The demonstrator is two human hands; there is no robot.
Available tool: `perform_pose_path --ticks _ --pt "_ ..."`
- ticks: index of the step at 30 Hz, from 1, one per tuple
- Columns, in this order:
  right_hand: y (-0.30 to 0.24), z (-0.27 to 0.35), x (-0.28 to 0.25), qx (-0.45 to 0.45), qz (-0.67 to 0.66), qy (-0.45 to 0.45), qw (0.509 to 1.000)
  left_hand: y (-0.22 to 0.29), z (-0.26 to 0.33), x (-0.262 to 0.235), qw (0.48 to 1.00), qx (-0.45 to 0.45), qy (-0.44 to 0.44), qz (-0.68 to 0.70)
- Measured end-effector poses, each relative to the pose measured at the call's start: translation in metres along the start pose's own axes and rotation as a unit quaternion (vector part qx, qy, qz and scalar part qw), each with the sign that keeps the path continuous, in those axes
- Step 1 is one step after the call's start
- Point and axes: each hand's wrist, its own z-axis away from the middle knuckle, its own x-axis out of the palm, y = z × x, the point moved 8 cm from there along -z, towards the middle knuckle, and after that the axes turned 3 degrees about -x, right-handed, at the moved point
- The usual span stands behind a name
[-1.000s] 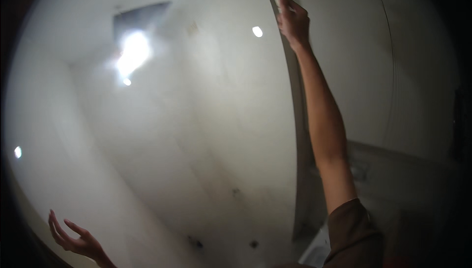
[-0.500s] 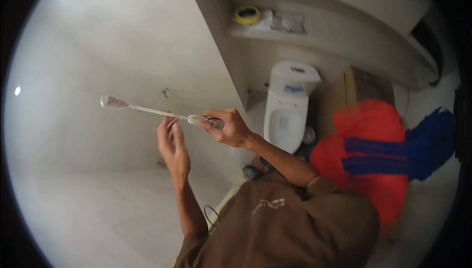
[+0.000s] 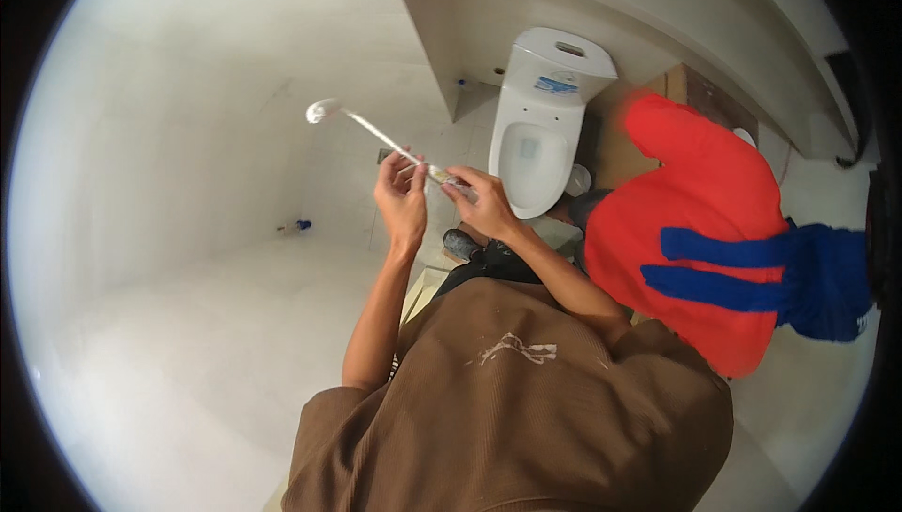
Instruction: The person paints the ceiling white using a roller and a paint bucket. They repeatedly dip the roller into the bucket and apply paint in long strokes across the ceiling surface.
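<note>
Tool [image 3: 379, 135], perhaps roller, in right hand [image 3: 488, 204]

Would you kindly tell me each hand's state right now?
Left hand: partly curled at the thin rod; grip cannot be told.
Right hand: closed, holding the tool handle.

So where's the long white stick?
In the head view, the white stick is left of the toilet, gripped in the person's right hand, with the left hand close beside it.

I see the right hand [image 3: 484, 204] gripping a white-tipped rod [image 3: 376, 133]; the left hand [image 3: 404, 204] against it; 1 white toilet [image 3: 562, 103] beyond.
</note>
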Motion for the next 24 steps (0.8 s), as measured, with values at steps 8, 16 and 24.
perform_pose_path --ticks 8,16,24 --pt "0.036 0.006 0.025 0.101 -0.017 -0.115 0.988 -0.014 0.002 -0.012 0.999 -0.023 0.027 -0.04" --pt "0.056 0.009 0.039 0.144 -0.036 -0.131 0.98 -0.032 -0.012 -0.019 0.999 0.002 0.014 -0.039" --pt "0.045 0.025 0.047 0.159 0.073 -0.12 0.977 -0.042 -0.03 -0.021 0.993 -0.047 -0.11 -0.02"
